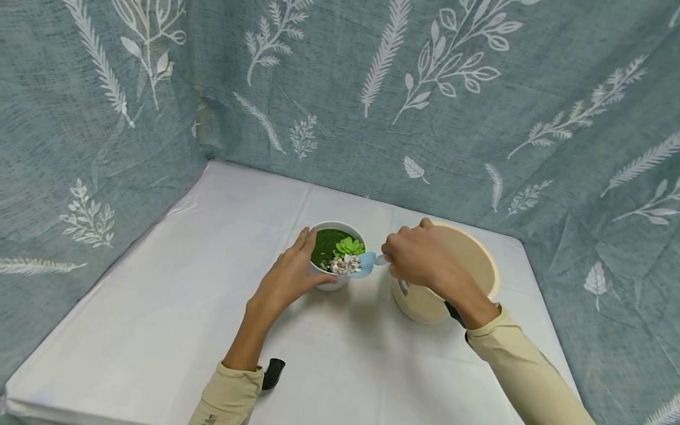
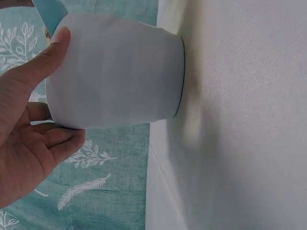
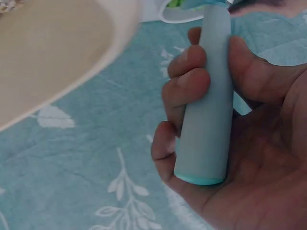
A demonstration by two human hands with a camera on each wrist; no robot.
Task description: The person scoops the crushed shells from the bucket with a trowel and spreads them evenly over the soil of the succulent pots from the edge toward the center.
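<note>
My left hand point(image 1: 287, 276) grips a white flowerpot point(image 2: 115, 72), thumb on the near side at the rim and fingers round the left side. A bright green succulent point(image 1: 349, 247) sits inside on a dark green surface point(image 1: 325, 242). My right hand point(image 1: 419, 257) holds a small light-blue scoop point(image 1: 365, 265), its fingers wrapped round the thick handle point(image 3: 206, 110) in the right wrist view. The scoop's blade reaches over the pot's right rim. Small whitish-brown pebbles point(image 1: 344, 264) lie at the blade's tip, beside the succulent.
A cream bucket point(image 1: 419, 307) stands right of the pot, under my right forearm; pebbles point(image 3: 7, 5) show in it in the right wrist view. The table has a white cloth point(image 1: 159, 319). Blue-green curtains point(image 1: 329, 118) with white leaf prints hang behind and at both sides.
</note>
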